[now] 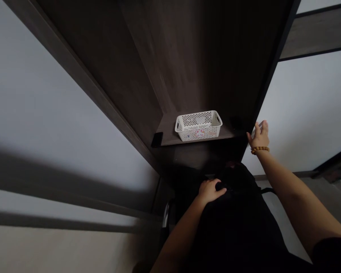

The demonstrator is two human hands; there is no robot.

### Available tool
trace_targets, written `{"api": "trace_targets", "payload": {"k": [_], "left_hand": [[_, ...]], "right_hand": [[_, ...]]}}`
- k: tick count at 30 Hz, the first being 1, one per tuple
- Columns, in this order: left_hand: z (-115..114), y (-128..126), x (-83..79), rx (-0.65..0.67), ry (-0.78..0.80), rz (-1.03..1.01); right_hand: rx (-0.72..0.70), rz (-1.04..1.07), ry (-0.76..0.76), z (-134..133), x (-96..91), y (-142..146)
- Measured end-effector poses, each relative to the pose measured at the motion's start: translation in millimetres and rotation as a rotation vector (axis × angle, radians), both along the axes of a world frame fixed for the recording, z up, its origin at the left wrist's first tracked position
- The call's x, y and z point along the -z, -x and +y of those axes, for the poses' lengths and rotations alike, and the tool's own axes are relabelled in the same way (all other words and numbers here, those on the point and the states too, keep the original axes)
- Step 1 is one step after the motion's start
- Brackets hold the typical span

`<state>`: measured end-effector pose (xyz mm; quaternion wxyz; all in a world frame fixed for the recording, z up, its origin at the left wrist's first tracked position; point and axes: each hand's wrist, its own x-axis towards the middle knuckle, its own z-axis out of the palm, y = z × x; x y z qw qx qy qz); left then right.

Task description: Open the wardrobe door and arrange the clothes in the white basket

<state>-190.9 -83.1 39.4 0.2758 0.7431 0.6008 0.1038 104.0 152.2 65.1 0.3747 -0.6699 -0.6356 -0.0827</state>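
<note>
My left hand (209,190) is closed on the top of a black bag (238,212) that I hold low in front of an open dark wooden cabinet. My right hand (258,136), with a bead bracelet on the wrist, rests against the edge of the white sliding door (307,113) at the cabinet's right side, its fingers stretched out along the door edge. A white perforated plastic basket (198,125) with a small pink sticker sits on the dark shelf (170,136) just above the bag.
A small black object (157,139) lies at the shelf's left front corner. White door panels (45,113) flank the cabinet on the left. Below the shelf the space is dark, with a metal part (166,214) barely visible.
</note>
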Motion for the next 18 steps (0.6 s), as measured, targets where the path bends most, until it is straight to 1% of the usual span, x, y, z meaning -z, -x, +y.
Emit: {"api": "trace_targets", "payload": {"k": [3,5,8,10,12,14,16,18], "left_hand": [[-8,2,3.1,-0.035,-0.097,-0.072],[-14,3,3.6,-0.077,-0.164,-0.082],[-22,2,0.6,-0.147,-0.22,-0.029],[-26,3,-3.0,-0.171,-0.21,0.014],[-29,6,-6.1,-0.147,-0.17,0.051],[-34,13,-7.0,-0.079,-0.139,0.094],[-40,24,-5.7,-0.01,-0.129,0.152],[-46,37,-3.5,0.01,-0.12,0.222]], "right_hand": [[0.019,-0.014,0.0,-6,-4.0,-7],[0.031,-0.004,0.012,-10,-6.9,-11],[0.052,0.03,0.095,-17,-11.2,-16],[0.082,0.058,0.156,-22,-13.4,-19],[0.112,0.093,0.202,-25,-14.5,-23],[0.117,0.133,0.242,-28,-14.3,-28],[0.109,0.179,0.259,-32,-12.2,-31],[0.113,0.225,0.25,-40,-7.1,-29]]}}
